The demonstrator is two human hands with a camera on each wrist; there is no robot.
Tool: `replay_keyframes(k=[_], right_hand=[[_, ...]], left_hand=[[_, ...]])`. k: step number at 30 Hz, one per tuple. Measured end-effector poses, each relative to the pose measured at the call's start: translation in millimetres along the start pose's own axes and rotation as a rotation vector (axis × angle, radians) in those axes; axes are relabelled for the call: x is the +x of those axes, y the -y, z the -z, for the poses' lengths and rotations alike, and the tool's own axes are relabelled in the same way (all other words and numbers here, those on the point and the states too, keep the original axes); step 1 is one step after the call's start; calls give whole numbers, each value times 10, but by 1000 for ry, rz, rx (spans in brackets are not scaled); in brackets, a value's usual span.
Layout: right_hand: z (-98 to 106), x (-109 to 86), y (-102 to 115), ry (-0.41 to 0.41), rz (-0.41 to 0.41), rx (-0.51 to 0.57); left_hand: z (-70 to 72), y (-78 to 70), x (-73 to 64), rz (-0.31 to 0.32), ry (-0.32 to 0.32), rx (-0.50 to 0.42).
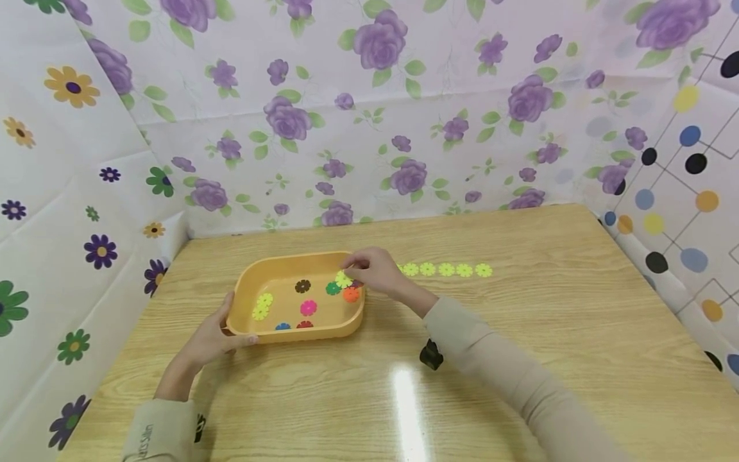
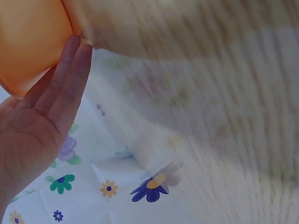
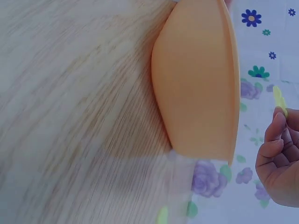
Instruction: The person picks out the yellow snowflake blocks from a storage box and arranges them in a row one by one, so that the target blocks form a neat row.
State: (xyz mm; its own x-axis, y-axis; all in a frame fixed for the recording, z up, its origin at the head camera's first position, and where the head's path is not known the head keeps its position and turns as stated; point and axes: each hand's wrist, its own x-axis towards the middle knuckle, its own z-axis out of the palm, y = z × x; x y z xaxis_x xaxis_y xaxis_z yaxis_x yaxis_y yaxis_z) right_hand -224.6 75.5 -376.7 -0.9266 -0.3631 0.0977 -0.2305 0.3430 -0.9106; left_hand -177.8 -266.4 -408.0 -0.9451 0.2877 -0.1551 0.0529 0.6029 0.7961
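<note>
R hand (image 1: 376,270) has pinch grip on yellow disc (image 1: 343,279) over R end of orange tray (image 1: 287,294), L hand (image 1: 209,339) holds tray's L corner; disc looks light, stiffish, prob slick, best pinched at edge

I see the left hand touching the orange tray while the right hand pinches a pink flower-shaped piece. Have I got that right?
Not quite: the flower-shaped piece that the right hand pinches is yellow, not pink, as the right wrist view shows. The left hand is indeed touching the orange tray.
</note>
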Motion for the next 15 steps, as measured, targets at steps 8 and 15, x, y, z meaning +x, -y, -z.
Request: replay_keyframes(k=[8,15], right_hand=[[189,-79,-114,-19,-16,-28],[341,-144,-240,-37,-45,-54]], left_hand=[[8,4,6,6,-6,13],[-2,1,4,2,-2,11]])
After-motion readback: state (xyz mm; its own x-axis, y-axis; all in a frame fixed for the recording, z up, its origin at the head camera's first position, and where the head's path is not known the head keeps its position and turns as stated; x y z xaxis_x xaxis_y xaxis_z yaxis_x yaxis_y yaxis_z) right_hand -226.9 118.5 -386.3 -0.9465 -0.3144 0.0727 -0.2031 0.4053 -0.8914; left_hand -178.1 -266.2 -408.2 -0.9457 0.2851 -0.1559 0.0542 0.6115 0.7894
